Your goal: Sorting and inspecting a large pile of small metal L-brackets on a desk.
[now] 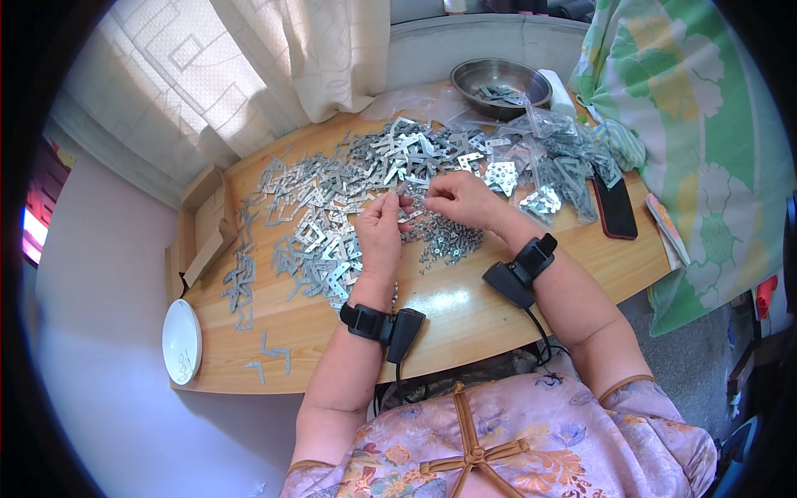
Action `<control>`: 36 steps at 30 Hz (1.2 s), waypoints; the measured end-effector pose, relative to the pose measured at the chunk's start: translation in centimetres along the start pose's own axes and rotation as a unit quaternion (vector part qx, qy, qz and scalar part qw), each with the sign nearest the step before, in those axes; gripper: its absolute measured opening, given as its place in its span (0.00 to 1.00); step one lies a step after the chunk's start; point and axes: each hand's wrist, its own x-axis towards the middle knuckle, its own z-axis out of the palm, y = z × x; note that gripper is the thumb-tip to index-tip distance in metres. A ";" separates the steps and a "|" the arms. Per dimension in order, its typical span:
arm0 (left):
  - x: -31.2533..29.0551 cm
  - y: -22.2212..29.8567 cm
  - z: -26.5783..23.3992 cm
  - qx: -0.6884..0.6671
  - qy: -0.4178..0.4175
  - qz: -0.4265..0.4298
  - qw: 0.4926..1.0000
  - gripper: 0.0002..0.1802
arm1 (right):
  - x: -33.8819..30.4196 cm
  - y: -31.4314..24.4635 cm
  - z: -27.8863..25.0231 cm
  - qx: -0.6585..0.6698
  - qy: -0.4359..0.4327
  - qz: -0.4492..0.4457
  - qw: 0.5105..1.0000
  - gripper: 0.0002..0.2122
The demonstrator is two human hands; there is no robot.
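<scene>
My left hand [380,228] is raised over the middle of the table, thumb and fingers pinched together. Whatever sits in that pinch is too small to make out. Close by on the right, my right hand [465,199] bends its fingers down, the tips drawn together near the left fingertips. Anything between them is hidden. Beneath and between both hands lies a heap of small metal screws [452,239]. A wide pile of flat grey L-shaped metal brackets [320,220] spreads around and beyond my left hand.
A metal bowl [465,76] with brackets stands at the back right. Clear plastic bags of metal parts [569,158] lie beside a dark phone [614,207]. An open cardboard box [199,232] and a white round dish [182,340] sit on the left. The wooden table [448,328] has a curved front edge.
</scene>
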 end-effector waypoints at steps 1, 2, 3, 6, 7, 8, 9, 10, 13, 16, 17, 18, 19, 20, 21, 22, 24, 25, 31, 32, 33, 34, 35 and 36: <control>0.0 0.1 -0.1 0.000 0.001 -0.011 1.000 0.14 | 0.0 -0.1 -0.1 -0.163 0.022 -0.055 0.985 0.09; 0.0 0.2 -0.3 0.000 0.001 -0.022 1.000 0.14 | -0.1 -0.2 0.0 -0.162 0.021 -0.056 0.985 0.09; 0.0 0.1 -0.2 -0.001 0.001 -0.022 1.000 0.14 | -0.4 -0.5 -0.1 -0.236 0.001 -0.066 0.969 0.08; 0.1 -0.1 -0.1 -0.049 -0.006 -0.040 0.998 0.14 | -0.5 -0.4 -0.1 -0.323 -0.035 -0.084 0.942 0.06; 0.1 -0.3 -0.1 -0.069 -0.008 -0.046 0.996 0.14 | -0.5 -0.2 0.0 -0.336 -0.049 -0.091 0.936 0.06; 0.2 -0.4 -0.1 -0.090 -0.011 -0.053 0.995 0.14 | -0.4 -0.1 0.1 -0.336 -0.049 -0.091 0.936 0.06; 0.2 -0.5 -0.1 -0.089 -0.010 -0.053 0.995 0.14 | -0.3 -0.1 0.2 -0.350 -0.059 -0.081 0.931 0.06; 0.3 -0.6 -0.2 -0.101 -0.011 -0.060 0.993 0.14 | -0.3 0.0 0.3 -0.364 -0.067 -0.070 0.926 0.06; 0.3 -0.5 -0.4 -0.118 -0.013 -0.071 0.990 0.13 | -0.2 0.1 0.5 -0.371 -0.056 -0.076 0.924 0.05; 0.3 -0.5 -0.3 -0.129 -0.018 -0.076 0.989 0.13 | -0.4 0.2 0.4 -0.323 -0.021 -0.084 0.943 0.05; 0.3 -0.4 -0.3 -0.133 -0.022 -0.077 0.988 0.13 | -0.4 0.2 0.3 -0.323 -0.021 -0.083 0.942 0.05; 0.3 -0.4 -0.3 -0.133 -0.022 -0.077 0.988 0.13 | -0.4 0.2 0.3 -0.304 -0.006 -0.084 0.949 0.05; 0.3 -0.4 -0.3 -0.128 -0.022 -0.077 0.989 0.13 | -0.3 0.2 0.4 -0.285 0.008 -0.085 0.955 0.04; 0.3 -0.4 -0.3 -0.122 -0.022 -0.078 0.989 0.13 | -0.2 0.3 0.4 -0.284 0.008 -0.086 0.955 0.04; 0.3 -0.4 -0.3 -0.122 -0.022 -0.077 0.989 0.13 | 0.0 0.4 0.3 -0.241 0.033 -0.072 0.967 0.04; 0.3 -0.6 -0.3 -0.120 -0.024 -0.075 0.990 0.12 | 0.1 0.4 0.3 -0.197 0.057 -0.059 0.977 0.04; 0.3 -0.6 -0.3 -0.117 -0.026 -0.072 0.990 0.12 | 0.3 0.6 0.2 -0.152 0.078 -0.063 0.983 0.04; 0.3 -0.5 -0.3 -0.116 -0.027 -0.070 0.990 0.11 | 0.3 0.7 0.2 -0.107 0.098 -0.067 0.987 0.04; -0.1 -0.1 0.0 -0.089 -0.016 -0.054 0.994 0.10 | 0.3 -0.1 0.4 0.108 0.106 -0.014 0.988 0.04; -0.1 0.0 0.1 -0.082 -0.012 -0.050 0.995 0.10 | 0.3 -0.1 0.5 0.107 0.107 -0.013 0.988 0.04; -0.1 0.0 0.1 -0.082 -0.012 -0.050 0.995 0.10 | 0.4 0.0 0.7 0.152 0.105 -0.006 0.983 0.04; -0.2 0.0 0.1 -0.074 -0.011 -0.041 0.996 0.10 | 0.5 0.0 0.9 0.196 0.103 0.001 0.975 0.03; -0.2 0.0 0.1 -0.065 -0.010 -0.032 0.997 0.10 | 0.5 0.1 1.1 0.196 0.103 0.001 0.975 0.03; -0.2 0.0 0.2 -0.065 -0.010 -0.032 0.997 0.10 | 0.5 0.0 1.3 0.224 0.101 0.000 0.969 0.03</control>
